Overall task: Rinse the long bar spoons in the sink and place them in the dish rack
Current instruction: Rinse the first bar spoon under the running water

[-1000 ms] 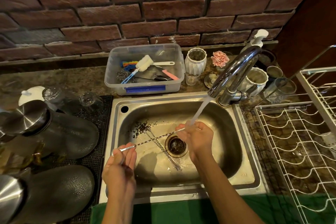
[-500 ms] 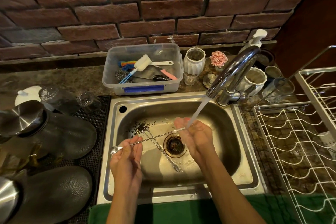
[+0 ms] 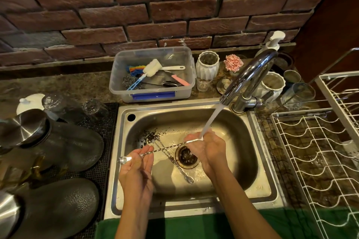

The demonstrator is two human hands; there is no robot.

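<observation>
No readable text, label or number anywhere

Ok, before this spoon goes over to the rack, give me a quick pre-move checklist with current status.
1. Held bar spoon gripped at both ends, left hand and right hand: ok.
2. Water stream hitting the spoon at the right hand: ok.
3. Spoon fully rinsed: cannot tell.
4. Dish rack has free space beside the sink: ok.
5. Other spoons done: not ok, they lie on the sink floor by the drain.
6. Sink floor clean: not ok, dark debris near the back left.
</observation>
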